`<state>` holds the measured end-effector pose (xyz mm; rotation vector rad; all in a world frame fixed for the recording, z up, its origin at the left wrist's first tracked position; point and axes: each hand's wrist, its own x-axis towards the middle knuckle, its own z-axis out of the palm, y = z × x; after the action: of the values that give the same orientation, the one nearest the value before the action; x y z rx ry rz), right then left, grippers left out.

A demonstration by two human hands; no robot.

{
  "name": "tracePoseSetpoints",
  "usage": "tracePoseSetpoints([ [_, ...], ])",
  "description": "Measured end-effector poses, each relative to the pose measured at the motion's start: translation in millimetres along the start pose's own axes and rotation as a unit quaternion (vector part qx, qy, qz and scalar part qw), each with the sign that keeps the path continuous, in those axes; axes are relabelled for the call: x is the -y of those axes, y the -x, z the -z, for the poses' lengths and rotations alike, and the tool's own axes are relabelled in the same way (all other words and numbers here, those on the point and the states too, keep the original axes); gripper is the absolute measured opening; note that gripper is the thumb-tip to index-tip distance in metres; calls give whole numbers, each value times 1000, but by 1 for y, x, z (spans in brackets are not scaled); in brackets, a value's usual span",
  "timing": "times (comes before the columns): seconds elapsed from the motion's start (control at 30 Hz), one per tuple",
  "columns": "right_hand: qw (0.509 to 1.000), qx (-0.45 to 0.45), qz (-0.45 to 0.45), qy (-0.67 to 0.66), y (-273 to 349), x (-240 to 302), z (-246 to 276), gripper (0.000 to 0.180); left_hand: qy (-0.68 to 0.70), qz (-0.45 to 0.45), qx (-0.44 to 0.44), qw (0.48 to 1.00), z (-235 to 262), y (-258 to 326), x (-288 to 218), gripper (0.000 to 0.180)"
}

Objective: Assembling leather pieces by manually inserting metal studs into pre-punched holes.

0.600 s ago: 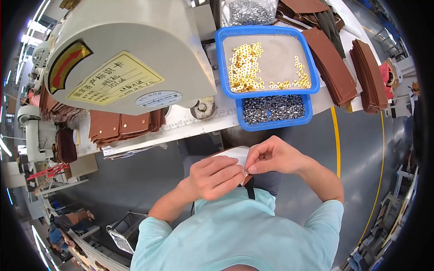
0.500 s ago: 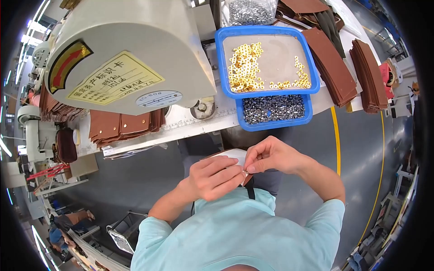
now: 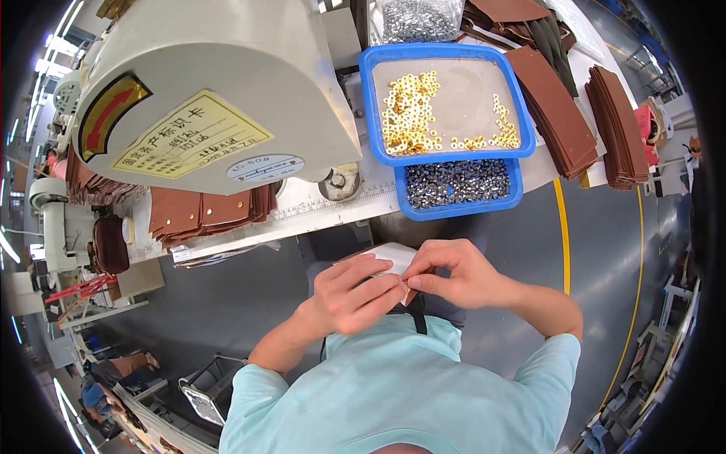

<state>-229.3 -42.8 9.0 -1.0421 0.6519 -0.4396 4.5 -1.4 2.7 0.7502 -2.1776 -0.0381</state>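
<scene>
Close in front of my body, my left hand (image 3: 352, 293) is closed on a flat brown piece with a white face (image 3: 387, 259), which looks like leather; my fingers cover much of it. My right hand (image 3: 459, 274) pinches at the piece's near right edge, thumb and index finger together, touching the left fingertips. Whether something small sits in that pinch is too hidden to tell. Beyond the hands, on the table, a blue tray (image 3: 469, 91) holds gold-coloured rings, and a second blue tray (image 3: 459, 210) below it holds dark metal parts.
A large pale machine head (image 3: 219, 68) overhangs the table at left. Brown leather pieces (image 3: 212, 208) with gold studs lie under it. More brown stacks (image 3: 548, 106) stand right of the trays. A clear bag of metal parts (image 3: 416, 21) sits behind. The table's front edge (image 3: 318, 227) lies beyond my hands.
My right hand has come slightly nearer and its fingers have moved a little left along the piece. My left hand has shifted slightly left with the piece.
</scene>
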Motion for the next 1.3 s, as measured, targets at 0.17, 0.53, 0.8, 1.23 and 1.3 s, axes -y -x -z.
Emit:
tracePoseSetpoints([
  [0.17, 919, -86, 201, 327, 10, -2, -12, 18, -16, 26, -7, 1000, -4, 1, 0, 22],
  [0.53, 886, -87, 282, 358, -1, -15, 4, 29, 160, 188, -11, 969, -7, 2, -10, 30],
  [0.8, 839, -111, 342, 408, -12, -15, 0, 17, 144, 302, 109, 936, 1, -14, -13, 54],
  [1.23, 811, -133, 381, 424, -14, -23, -6, 28, 184, 394, 157, 887, -2, -12, -23, 46],
  [1.3, 817, -142, 382, 409, -14, -23, -8, 27, 201, 379, 89, 899, -2, -3, -19, 52],
])
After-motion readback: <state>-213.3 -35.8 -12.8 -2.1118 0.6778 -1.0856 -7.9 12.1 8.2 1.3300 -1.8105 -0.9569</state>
